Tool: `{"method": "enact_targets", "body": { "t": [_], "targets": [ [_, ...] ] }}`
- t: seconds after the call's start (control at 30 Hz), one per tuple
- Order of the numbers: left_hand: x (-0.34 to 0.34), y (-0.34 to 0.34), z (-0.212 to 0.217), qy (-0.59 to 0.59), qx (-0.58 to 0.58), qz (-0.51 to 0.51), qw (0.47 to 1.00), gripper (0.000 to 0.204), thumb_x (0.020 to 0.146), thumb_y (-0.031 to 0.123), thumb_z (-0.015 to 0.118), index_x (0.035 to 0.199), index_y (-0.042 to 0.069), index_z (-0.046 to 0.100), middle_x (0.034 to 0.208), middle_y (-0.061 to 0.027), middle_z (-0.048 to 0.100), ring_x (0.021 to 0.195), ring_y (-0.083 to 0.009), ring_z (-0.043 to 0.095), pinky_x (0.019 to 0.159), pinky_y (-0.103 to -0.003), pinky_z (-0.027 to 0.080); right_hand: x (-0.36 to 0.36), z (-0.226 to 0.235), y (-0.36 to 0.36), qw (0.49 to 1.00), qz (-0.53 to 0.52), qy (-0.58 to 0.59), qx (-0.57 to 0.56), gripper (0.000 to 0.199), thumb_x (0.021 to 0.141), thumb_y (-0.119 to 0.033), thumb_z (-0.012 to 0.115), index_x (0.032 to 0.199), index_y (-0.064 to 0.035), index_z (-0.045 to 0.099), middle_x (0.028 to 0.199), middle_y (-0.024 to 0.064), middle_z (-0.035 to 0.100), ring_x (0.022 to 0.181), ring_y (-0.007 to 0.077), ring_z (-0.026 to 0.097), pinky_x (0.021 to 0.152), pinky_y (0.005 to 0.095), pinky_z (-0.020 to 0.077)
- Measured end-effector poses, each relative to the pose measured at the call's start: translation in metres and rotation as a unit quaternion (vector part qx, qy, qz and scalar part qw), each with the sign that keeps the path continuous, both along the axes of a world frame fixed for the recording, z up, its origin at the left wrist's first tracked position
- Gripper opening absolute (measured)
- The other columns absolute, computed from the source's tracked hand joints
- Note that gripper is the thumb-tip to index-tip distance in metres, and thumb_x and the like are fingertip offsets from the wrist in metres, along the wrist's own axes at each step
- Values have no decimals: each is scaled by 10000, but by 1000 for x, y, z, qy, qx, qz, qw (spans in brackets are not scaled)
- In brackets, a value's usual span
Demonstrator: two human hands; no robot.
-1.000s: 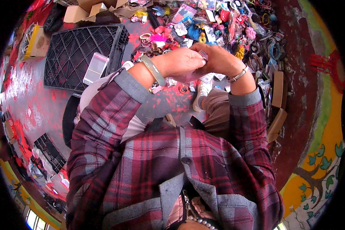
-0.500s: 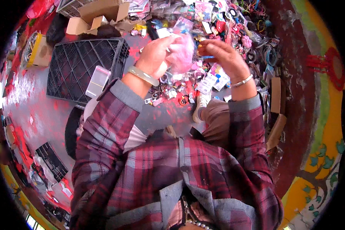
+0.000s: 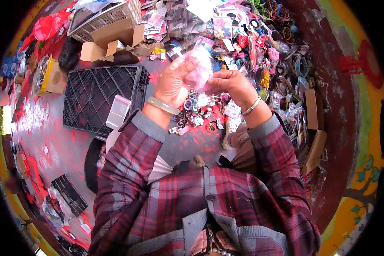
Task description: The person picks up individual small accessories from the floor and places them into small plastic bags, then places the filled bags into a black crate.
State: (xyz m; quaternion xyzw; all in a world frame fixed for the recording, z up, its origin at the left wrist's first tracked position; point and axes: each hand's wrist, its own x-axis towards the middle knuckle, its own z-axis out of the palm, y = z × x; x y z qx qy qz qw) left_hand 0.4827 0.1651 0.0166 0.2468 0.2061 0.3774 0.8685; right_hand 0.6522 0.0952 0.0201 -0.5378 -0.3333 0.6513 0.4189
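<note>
A fluffy pink item in a clear plastic bag is held up between my hands, over the floor. My left hand is closed round its left side, thumb across the front. At the bag's lower right edge, the fingers of my right hand pinch the plastic. What exactly the pink item is, I cannot make out. Beneath the hands lies a scatter of small hair accessories, with a few white cards beside my right wrist.
A large heap of packaged hair accessories spreads ahead and right. On the left stands a black plastic crate with a stack of clear sleeves on its edge. Behind it are an open cardboard box and a pale basket.
My right hand has come in from the right and now grips the bag's edge. The bag has shifted slightly down, and the whole view has tilted up.
</note>
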Motion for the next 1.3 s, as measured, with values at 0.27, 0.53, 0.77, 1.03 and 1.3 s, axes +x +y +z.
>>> {"method": "enact_targets", "body": {
  "t": [0.27,0.53,0.77,1.03,1.3],
  "targets": [
    [2,-2,-7,80,-7,17,997,186,788,37,591,971,20,567,895,-69,614,801,-155,600,695,-283,501,-4,6,-2,989,23,-122,76,393,770,-178,651,1089,31,554,1018,82,598,926,122,538,825,269,408],
    [3,-10,-3,110,48,-56,991,196,780,3,574,975,4,563,912,-85,611,817,-169,602,745,-289,495,-5,17,-1,992,-26,27,124,341,788,-166,631,1079,0,568,964,22,605,886,98,541,786,245,416],
    [6,-16,-2,132,94,-42,986,261,771,8,599,1005,13,483,948,-76,549,897,-170,558,787,-293,467,1,5,0,993,-89,-18,79,214,784,-155,620,931,-1,635,817,22,625,761,100,563,720,232,431],
    [4,-17,-3,127,17,-161,979,332,818,97,586,1120,32,465,1047,-54,549,916,-147,569,752,-297,502,4,-1,4,977,-174,79,95,158,793,-159,612,868,-21,604,807,24,601,726,113,574,641,247,472],
    [5,-19,-9,187,53,-133,972,202,814,93,584,997,11,559,901,-54,603,802,-144,607,715,-281,517,4,2,3,986,-143,65,61,160,789,-157,623,904,-48,603,834,5,608,659,71,535,614,225,447]
  ]
}}
